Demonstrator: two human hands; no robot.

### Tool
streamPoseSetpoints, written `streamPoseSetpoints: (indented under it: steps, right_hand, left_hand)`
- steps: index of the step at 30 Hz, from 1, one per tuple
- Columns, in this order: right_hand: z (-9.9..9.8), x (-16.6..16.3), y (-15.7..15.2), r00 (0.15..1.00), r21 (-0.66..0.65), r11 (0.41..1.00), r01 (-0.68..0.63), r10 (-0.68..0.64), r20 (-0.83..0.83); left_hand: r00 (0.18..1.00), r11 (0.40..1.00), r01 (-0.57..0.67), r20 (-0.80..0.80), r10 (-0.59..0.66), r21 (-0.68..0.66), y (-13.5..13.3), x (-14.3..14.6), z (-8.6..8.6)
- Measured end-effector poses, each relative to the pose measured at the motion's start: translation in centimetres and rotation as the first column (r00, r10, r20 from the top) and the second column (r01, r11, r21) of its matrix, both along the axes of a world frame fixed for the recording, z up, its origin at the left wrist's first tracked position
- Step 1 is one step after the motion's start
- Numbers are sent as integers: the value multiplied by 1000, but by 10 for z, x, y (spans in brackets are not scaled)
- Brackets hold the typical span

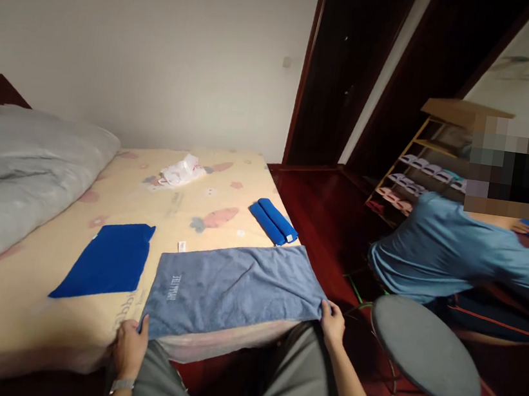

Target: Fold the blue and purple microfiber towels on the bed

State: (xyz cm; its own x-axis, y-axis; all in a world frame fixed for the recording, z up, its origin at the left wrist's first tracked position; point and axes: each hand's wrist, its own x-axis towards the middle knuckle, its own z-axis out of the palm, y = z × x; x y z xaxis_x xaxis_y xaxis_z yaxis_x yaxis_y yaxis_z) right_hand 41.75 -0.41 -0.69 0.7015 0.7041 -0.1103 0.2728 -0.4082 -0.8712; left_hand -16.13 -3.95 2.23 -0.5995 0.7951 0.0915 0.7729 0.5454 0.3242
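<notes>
Grey-blue towel (238, 285) spread on the near side of a bed (57, 326), left hand (130, 346) with fingers pinching its near left corner, right hand (333, 324) with fingers gripping its near right corner, flat blue cloth (110, 259) at left, rolled blue cloth (271, 221) at far right

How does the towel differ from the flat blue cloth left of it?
The towel is muted grey-blue, the cloth vivid blue. The towel is larger than the cloth. The left hand and right hand hold the towel; the cloth is untouched. Both rest on the bed.
</notes>
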Motion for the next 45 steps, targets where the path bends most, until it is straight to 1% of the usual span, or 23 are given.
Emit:
streamPoseSetpoints:
  steps: [2, 4, 5, 9, 11, 13, 16, 19, 21, 22, 23, 25, 28, 32, 34, 36, 40, 42, 45]
  right_hand:
    - [2, -3, -4, 1000, 6, 1000, -12, 11, 25]
    - [6, -6, -7, 1000, 25, 1000, -10, 10, 11]
    - [8, -7, -9, 1000, 37, 999, -4, 4, -14]
    - [18, -8, -15, 991, 88, 995, 42, -30, -132]
    - [21, -8, -16, 987, 110, 993, 50, -33, -155]
    - [22, -7, -16, 984, 134, 989, 54, -30, -175]
    - [19, -6, -12, 972, 170, 981, 94, -53, -228]
    - [13, -6, -9, 950, 189, 968, 163, -103, -294]
    - [7, -5, -9, 933, 189, 960, 209, -138, -332]
    - [3, -4, -10, 925, 185, 956, 230, -155, -348]
    - [0, -2, -11, 917, 179, 952, 248, -171, -360]
    - [-5, 0, -13, 906, 165, 948, 271, -193, -378]
    - [-10, 4, -16, 879, 149, 943, 299, -211, -428]
    - [-12, 7, -15, 845, 140, 945, 296, -191, -500]
    - [-9, 8, -15, 823, 129, 956, 263, -152, -547]
    - [-4, 8, -16, 803, 115, 973, 199, -95, -588]
    - [8, 7, -19, 805, 112, 992, 55, 22, -594]
    - [10, 4, -20, 821, 113, 993, 42, 31, -570]
    - [6, 0, -22, 840, 120, 991, 53, 21, -542]
  left_hand:
    - [997, 994, 54, 45, -59, 92, -5, -2, 1]
    - [990, 979, 92, 90, -110, 182, -11, -6, 5]
    - [987, 973, 77, 121, -105, 216, -14, -9, 8]
    - [956, 950, -100, 294, 9, 296, -28, -31, 25]
    - [935, 943, -109, 354, -10, 315, -34, -44, 31]
    - [922, 948, -56, 380, -71, 314, -36, -54, 33]
    - [921, 955, 47, 358, -155, 293, -32, -57, 29]
    - [939, 950, 170, 251, -237, 261, -22, -48, 20]
    - [941, 943, 255, 171, -293, 215, -17, -39, 15]
    - [942, 943, 277, 139, -304, 182, -16, -35, 13]
    - [947, 948, 282, 111, -300, 150, -16, -31, 11]
    - [965, 963, 251, 59, -257, 96, -17, -25, 9]
    - [979, 979, 205, -8, -205, 22, -20, -17, 12]
    - [980, 976, 195, -27, -198, -94, -15, -11, 16]
    - [979, 975, 202, -12, -204, -91, -12, -12, 16]
    - [978, 977, 205, 41, -203, -63, -11, -15, 14]
    - [966, 977, 206, 172, -194, -56, -13, -22, 10]
    - [964, 974, 225, 154, -218, -27, -16, -22, 8]
    - [961, 965, 252, 100, -258, 66, -17, -22, 3]
